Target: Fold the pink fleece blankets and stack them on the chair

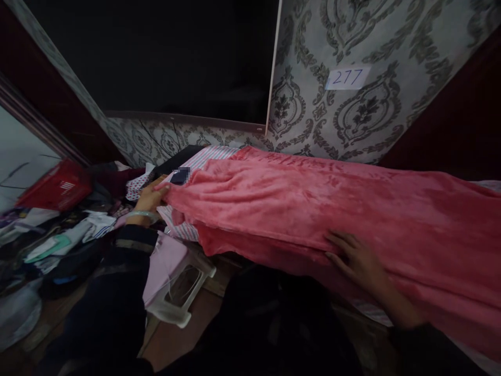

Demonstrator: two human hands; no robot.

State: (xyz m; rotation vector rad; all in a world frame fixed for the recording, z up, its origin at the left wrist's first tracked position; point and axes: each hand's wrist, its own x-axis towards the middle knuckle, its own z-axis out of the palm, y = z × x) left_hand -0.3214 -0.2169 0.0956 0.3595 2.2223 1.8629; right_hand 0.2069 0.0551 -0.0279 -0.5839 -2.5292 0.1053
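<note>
A pink plush blanket (282,203) stretches over a long surface, its left part gathered in folds. At the blanket's left corner my left hand (151,197), with a bangle at the wrist, is closed on the fabric. My right hand (354,257) rests on the blanket near its front edge, fingers apart and stretched out. Beneath the blanket a striped cloth (213,152) shows at the left end. A small dark object (180,176), partly blurred out, lies close to my left hand.
Below my left arm stands a pink and white plastic stool (172,266). Piled clothes (82,232) and a red bag (58,185) lie at the left. A large dark television screen (168,57) is on the patterned wall, with a paper label (347,78) beside it.
</note>
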